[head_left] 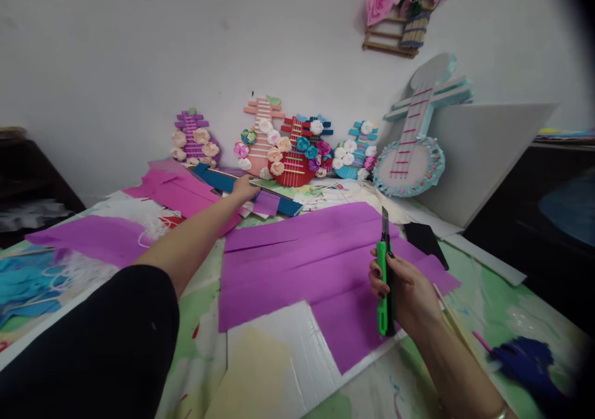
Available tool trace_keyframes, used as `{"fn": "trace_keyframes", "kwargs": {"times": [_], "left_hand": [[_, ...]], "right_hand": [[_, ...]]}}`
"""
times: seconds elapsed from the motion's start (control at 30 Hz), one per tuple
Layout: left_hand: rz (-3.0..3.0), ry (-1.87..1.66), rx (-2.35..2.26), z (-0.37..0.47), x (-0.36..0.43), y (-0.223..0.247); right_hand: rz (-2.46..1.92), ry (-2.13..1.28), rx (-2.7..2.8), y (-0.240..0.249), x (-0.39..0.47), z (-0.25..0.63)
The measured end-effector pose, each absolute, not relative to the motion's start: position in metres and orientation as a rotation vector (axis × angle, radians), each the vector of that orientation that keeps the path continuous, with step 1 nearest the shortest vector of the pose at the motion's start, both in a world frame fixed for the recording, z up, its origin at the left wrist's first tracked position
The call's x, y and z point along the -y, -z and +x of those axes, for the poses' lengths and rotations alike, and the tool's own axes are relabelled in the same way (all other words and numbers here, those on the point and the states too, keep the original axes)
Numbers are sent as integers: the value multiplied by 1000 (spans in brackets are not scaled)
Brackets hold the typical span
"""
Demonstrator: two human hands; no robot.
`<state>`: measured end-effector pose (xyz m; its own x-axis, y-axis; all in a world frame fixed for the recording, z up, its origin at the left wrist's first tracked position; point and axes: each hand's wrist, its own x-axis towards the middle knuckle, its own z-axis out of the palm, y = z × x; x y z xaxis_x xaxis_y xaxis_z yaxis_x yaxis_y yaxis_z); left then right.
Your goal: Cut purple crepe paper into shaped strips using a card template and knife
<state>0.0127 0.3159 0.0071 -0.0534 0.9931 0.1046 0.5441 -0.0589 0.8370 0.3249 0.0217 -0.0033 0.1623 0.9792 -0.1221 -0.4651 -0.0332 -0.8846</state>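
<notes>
My right hand (403,292) is closed around a green and black utility knife (382,289), held upright with its blade out at the top. Beneath the knife spreads a large sheet of purple paper (288,276) with creases and a slit at its left. My left hand (245,189) reaches far forward, its fingers curled down at a long, narrow strip with a blue surface (289,206). What exactly the fingers grip is hidden. A small purple piece (266,203) lies over the strip, just right of that hand.
Guitar-shaped decorations with paper flowers, among them a red one (292,158), lean against the wall. A white board (483,158) stands at right. Pink paper (179,189) and white shreds (88,276) lie left. A white panel (316,357) lies in front; a dark blue object (525,357) at right.
</notes>
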Motion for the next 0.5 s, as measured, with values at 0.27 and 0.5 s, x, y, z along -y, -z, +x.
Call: {"fn": "trace_keyframes", "kwargs": {"times": [0.27, 0.5], "left_hand": [[2122, -527, -1768, -31, -264, 17], [2244, -337, -1515, -43, -234, 24]], "right_hand": [[-909, -1316, 698, 6, -25, 319], [-890, -1347, 738, 6, -21, 314]]}}
